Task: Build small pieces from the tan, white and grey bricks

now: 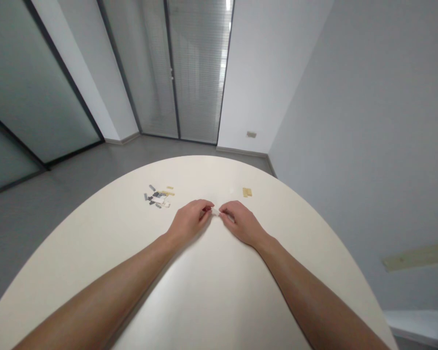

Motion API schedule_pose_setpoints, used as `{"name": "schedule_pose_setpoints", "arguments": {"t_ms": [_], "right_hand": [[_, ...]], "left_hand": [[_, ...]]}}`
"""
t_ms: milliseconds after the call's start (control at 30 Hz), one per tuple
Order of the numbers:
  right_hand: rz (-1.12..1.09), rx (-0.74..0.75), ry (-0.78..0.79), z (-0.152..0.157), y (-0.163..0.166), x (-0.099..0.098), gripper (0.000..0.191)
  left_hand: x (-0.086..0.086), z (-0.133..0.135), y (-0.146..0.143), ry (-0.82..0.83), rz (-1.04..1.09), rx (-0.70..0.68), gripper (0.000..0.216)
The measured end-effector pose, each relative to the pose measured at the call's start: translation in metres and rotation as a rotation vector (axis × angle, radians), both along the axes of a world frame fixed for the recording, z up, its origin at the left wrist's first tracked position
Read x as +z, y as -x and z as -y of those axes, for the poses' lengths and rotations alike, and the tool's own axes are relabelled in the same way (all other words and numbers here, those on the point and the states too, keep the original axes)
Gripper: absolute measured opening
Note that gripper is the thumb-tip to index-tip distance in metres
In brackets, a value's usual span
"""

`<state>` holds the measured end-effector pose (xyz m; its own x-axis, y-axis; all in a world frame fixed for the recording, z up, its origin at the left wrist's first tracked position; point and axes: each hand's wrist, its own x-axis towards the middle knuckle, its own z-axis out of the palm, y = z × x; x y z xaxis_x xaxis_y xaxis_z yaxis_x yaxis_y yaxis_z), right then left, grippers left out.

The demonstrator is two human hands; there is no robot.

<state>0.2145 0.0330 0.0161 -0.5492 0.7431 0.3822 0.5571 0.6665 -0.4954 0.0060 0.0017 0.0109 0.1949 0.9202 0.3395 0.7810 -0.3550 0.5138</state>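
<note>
Right of the brick pile on the table, my left hand and right hand meet fingertip to fingertip. Both are pinched narrow on one tiny piece, pale I think, though it is too small to be sure. I judge it light, stiff and slippery, best gripped by its edges. One tan plate lies farther right of the pile, which holds roughly ten bits.

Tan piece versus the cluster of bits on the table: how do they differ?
The tan piece lies alone, beyond the right hand; the cluster is many bits close together, beyond the left hand. The tan piece is one colour; the cluster mixes grey, white and tan. Both rest on the table, untouched.
</note>
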Motion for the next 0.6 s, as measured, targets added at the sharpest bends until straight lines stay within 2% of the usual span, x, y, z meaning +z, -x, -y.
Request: {"name": "schedule_pose_setpoints", "arguments": {"t_ms": [333,600], "right_hand": [[-0.026,0.048,-0.04,-0.0011,-0.0016,-0.0022,0.008],[-0.028,0.041,-0.031,-0.0006,-0.001,-0.0017,0.009]], "left_hand": [[-0.0052,-0.003,0.0023,-0.072,0.017,-0.082,0.019],[-0.0052,-0.0025,0.0023,-0.087,0.026,-0.09,0.022]]}}
